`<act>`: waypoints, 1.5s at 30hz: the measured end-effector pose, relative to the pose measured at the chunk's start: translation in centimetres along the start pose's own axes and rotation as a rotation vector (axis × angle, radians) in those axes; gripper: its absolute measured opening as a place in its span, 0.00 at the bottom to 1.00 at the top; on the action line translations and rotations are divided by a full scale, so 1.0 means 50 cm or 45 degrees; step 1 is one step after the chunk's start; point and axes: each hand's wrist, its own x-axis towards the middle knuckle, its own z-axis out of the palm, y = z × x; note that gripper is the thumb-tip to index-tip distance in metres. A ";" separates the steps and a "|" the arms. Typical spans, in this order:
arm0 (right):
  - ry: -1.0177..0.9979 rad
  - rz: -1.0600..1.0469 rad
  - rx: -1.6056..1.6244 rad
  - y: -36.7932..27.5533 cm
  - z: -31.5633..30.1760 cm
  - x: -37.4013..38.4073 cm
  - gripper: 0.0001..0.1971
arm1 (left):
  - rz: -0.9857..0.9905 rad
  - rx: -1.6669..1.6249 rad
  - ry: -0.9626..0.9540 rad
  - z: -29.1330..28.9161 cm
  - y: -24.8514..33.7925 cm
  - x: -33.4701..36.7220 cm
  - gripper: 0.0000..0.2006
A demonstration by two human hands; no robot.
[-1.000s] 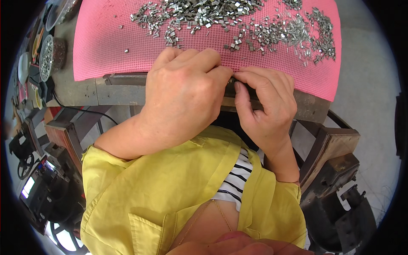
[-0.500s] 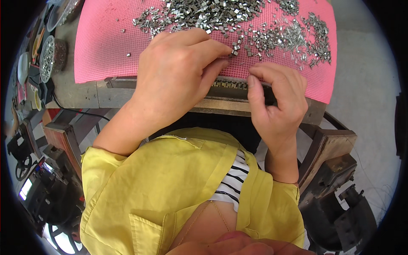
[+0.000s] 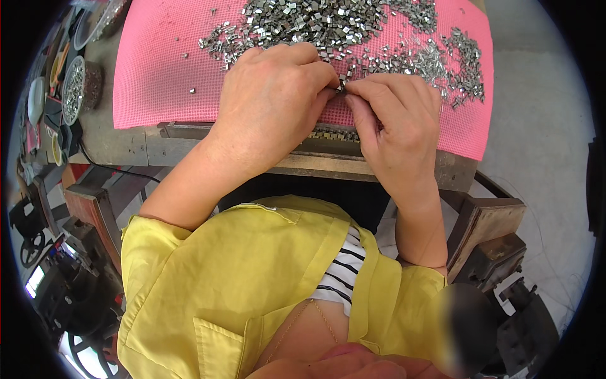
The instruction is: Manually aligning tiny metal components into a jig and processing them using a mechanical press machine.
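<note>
In the head view, the left hand (image 3: 274, 104) and the right hand (image 3: 404, 123) come together in the upper middle of the frame, above the front part of a pink mat (image 3: 158, 88). Both are curled, with thumb and forefinger close to each other. A few small metal pieces (image 3: 341, 85) are just between the two sets of fingertips; I cannot tell which hand, if any, is grasping one of them.

Behind the hands, at the top of the frame, lies a large heap (image 3: 309, 22) of similar grey, shiny pieces. To its right, thin silvery bits (image 3: 432, 60) are scattered on the mat.

Below the fingertips, a dark bar (image 3: 315, 145) with a brassy toothed row (image 3: 338, 135) lies along the front edge of the worktop (image 3: 123, 145). At the upper left, a clear tub (image 3: 93, 85) contains more metal bits. The person wears a yellow shirt (image 3: 246, 252) in the lower middle.
</note>
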 end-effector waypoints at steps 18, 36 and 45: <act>-0.070 -0.041 -0.096 -0.008 0.010 0.010 0.09 | -0.042 -0.116 0.048 -0.003 -0.016 -0.021 0.09; -0.027 -0.063 -0.158 -0.006 0.012 0.002 0.09 | -0.018 0.155 0.073 0.012 0.012 0.001 0.05; -0.044 0.044 0.037 0.019 -0.031 -0.005 0.09 | -0.064 -0.148 0.044 -0.025 0.007 0.001 0.06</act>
